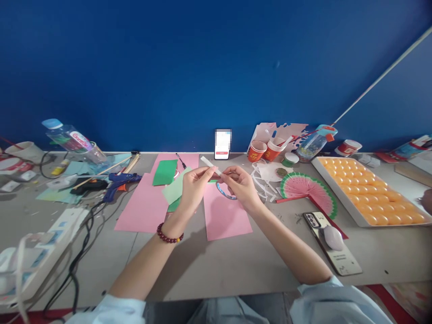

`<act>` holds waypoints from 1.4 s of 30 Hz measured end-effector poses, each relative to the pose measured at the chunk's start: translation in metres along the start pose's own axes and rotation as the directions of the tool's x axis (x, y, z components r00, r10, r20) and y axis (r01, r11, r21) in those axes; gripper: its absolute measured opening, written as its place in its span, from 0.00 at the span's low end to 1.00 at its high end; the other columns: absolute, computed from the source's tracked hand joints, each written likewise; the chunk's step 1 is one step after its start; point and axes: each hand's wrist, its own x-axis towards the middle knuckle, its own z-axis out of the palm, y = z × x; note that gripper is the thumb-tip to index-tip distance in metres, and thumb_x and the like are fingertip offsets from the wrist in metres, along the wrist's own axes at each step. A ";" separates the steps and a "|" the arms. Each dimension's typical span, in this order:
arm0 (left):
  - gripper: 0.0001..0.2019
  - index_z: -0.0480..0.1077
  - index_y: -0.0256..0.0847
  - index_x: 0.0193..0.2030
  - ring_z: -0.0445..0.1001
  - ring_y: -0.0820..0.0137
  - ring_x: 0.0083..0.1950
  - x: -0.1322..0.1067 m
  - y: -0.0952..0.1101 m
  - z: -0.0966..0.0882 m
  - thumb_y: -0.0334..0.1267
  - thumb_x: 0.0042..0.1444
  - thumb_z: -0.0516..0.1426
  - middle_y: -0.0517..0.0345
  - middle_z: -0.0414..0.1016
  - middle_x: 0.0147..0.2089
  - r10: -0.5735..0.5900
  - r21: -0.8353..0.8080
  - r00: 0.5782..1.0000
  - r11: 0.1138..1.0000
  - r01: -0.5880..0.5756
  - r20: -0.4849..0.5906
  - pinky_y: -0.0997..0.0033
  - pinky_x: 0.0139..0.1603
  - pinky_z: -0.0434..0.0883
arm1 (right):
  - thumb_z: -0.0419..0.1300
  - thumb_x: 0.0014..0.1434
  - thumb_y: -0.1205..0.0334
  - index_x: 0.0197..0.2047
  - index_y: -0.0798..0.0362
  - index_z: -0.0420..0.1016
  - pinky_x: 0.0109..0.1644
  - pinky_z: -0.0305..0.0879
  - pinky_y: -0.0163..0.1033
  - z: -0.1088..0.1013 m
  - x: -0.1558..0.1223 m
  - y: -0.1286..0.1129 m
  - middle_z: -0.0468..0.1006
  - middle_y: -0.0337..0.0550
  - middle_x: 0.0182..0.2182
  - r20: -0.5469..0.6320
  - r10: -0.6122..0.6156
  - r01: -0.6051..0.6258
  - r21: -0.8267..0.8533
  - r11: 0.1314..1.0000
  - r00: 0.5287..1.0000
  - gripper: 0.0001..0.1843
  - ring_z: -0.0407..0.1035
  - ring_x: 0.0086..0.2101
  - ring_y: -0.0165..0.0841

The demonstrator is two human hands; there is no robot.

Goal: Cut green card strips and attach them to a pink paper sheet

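Over the pink paper, my two hands meet fingertip to fingertip. My left hand is closed in a pinch on a narrow white strip, which slants up past the thumb. My right hand pinches the lower end of this strip. A thin blue patterned ring hangs below my right fingers; how it is held is partly hidden. Left of the hands lie a dark green paper piece, a pale green one and another pink sheet.
A lit phone leans on the blue wall. At left are a glue gun, a plastic bottle and a power strip. Rightward are paper cups, a watermelon-patterned fan, a second phone and a tray of orange balls.
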 end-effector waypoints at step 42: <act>0.19 0.76 0.44 0.46 0.74 0.68 0.41 0.016 0.001 -0.015 0.52 0.53 0.59 0.51 0.77 0.43 0.029 -0.074 0.999 0.997 -0.033 -0.042 0.72 0.34 0.70 | 0.62 0.51 0.48 0.34 0.53 0.72 0.22 0.47 0.32 -0.002 -0.004 -0.007 0.77 0.40 0.23 -0.012 0.025 -0.026 -0.115 0.993 1.000 0.16 0.57 0.19 0.24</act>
